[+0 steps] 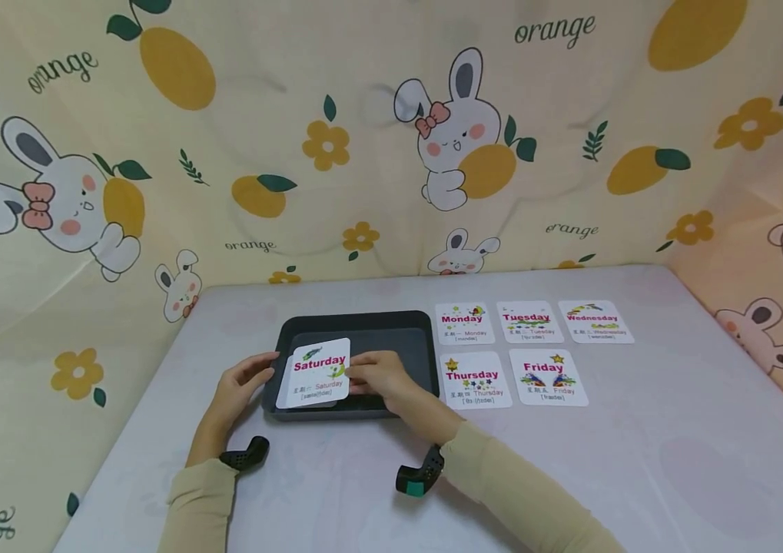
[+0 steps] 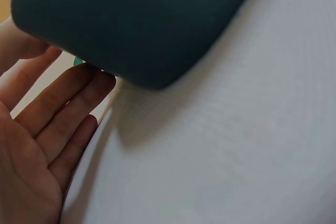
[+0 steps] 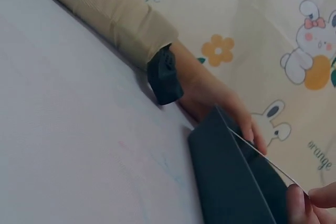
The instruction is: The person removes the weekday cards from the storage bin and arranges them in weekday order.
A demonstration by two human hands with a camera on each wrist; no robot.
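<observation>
In the head view my right hand (image 1: 384,378) pinches the right edge of a white Saturday card (image 1: 310,380) between thumb and fingers. That card is tilted over the left part of a dark rectangular tray (image 1: 391,342). Beneath it, at its left, shows the edge of another white card (image 1: 284,393), its print hidden. My left hand (image 1: 235,390) rests against the tray's left side, and the left wrist view has its fairly straight fingers (image 2: 65,108) touching the tray wall (image 2: 121,24). From the right wrist, the card (image 3: 268,158) appears edge-on in the right fingertips (image 3: 296,203).
Right of the tray lie Monday (image 1: 464,323), Tuesday (image 1: 530,322) and Wednesday (image 1: 595,322) cards in a back row. Thursday (image 1: 476,380) and Friday (image 1: 549,377) cards lie in front. A whitish cloth covers the table (image 1: 626,476); a patterned curtain (image 1: 363,77) hangs behind.
</observation>
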